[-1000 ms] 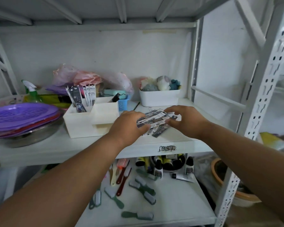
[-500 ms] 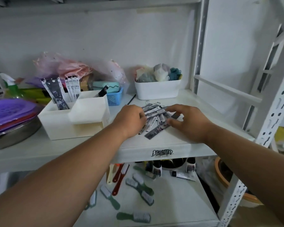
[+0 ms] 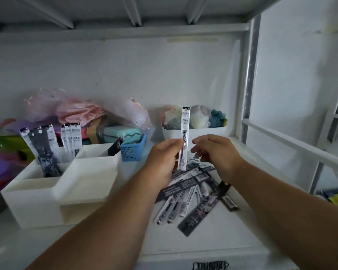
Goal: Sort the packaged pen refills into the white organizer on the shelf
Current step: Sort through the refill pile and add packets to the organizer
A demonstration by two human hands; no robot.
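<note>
White and thin, one refill pack (image 3: 184,133) stands straight up, pinched in the left hand (image 3: 165,158). The right hand (image 3: 216,153) floats just beside it, fingers loosely curled, holding nothing. The white organizer (image 3: 53,189) sits on the shelf (image 3: 248,227) to the left, on the left hand's side. More refill packs (image 3: 191,193) lie in a pile under the hands.
</note>
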